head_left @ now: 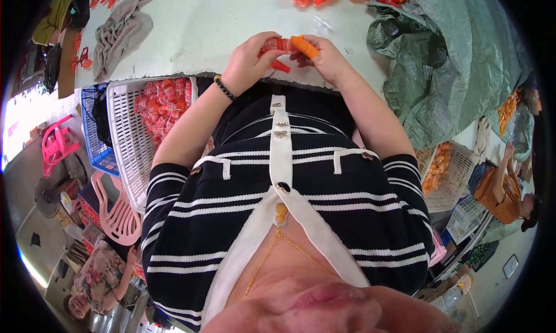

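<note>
Striped top (313,176) faces white table (208,20) beside basket (126,136), left hand (249,58) and right hand (325,58) gripping red piece (278,44).

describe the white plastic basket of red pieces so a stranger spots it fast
Find the long pale worktable across the top of the picture. Below its near edge, at left, stands a white slatted plastic basket heaped with small red plastic pieces. White walls and red load set it apart from the blue plastic crate just left of it.
</note>
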